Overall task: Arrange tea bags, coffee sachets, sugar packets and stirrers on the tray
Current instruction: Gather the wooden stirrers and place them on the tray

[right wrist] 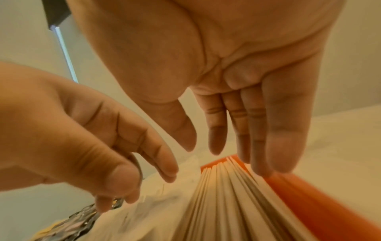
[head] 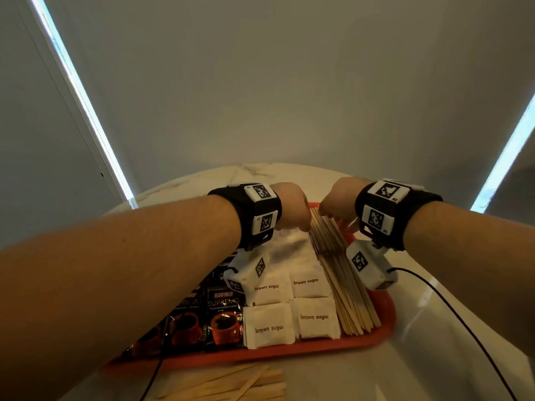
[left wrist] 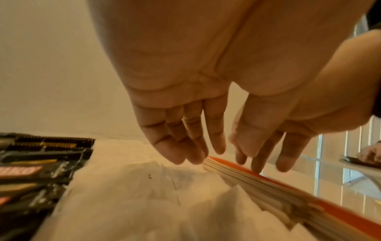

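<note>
A red tray (head: 318,347) holds black coffee sachets (head: 220,314) at the left, white "brown sugar" packets (head: 269,325) in the middle and a row of wooden stirrers (head: 341,279) along its right side. Both hands are at the far ends of the stirrers. My left hand (head: 292,209) hangs with straight fingers (left wrist: 195,154) touching the stirrer tips (left wrist: 257,184) from the left. My right hand (head: 338,201) has straight fingers (right wrist: 257,159) against the same tips (right wrist: 222,195) beside the tray rim (right wrist: 309,203). Neither hand grips anything. Pale packets (head: 289,247) lie behind the sugar, their print unreadable.
More loose stirrers (head: 231,383) lie on the white marble table (head: 434,342) in front of the tray. Black cables (head: 434,299) run from the wrist cameras across the table. A plain wall stands behind the round table's far edge.
</note>
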`<state>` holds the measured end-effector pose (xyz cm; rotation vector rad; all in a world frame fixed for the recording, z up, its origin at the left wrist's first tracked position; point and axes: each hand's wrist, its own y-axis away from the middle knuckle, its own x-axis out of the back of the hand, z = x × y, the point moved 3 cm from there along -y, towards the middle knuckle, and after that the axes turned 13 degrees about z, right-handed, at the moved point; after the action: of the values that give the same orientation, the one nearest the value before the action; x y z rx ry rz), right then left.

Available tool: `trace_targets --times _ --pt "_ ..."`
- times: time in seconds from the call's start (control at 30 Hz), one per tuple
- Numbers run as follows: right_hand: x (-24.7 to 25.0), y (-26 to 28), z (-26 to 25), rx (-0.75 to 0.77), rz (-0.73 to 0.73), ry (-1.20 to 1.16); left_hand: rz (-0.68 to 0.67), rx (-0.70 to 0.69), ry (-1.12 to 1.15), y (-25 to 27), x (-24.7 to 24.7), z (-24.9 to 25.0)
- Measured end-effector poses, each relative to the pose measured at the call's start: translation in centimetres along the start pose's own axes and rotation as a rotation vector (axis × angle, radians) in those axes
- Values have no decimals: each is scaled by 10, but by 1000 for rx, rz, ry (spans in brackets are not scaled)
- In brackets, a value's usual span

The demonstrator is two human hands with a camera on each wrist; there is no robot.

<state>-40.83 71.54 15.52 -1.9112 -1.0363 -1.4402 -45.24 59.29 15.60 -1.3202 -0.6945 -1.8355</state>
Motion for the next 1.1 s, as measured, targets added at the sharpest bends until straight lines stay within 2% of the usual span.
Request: trace_targets --times 0.17,0.3,0.47,0.63,0.8,0.97,1.1 --pt "-12 -9 9 1 -58 14 -19 -72 -85 -5 -10 2" --pt "-16 -12 16 8 -48 -10 -50 -104 -193 -6 -21 3" --pt "-16 -14 16 22 -85 -57 -58 -111 -148 -5 -20 7" --pt "-3 -3 26 -26 -105 -201 5 -156 -59 10 -8 7" --pt "-6 30 39 -37 -156 -113 18 -247 -69 45 0 13" --pt "-6 92 12 148 -148 -163 66 -220 -12 106 19 -2" --pt "-15 162 -27 481 -307 -101 32 -197 -65 173 28 -42"
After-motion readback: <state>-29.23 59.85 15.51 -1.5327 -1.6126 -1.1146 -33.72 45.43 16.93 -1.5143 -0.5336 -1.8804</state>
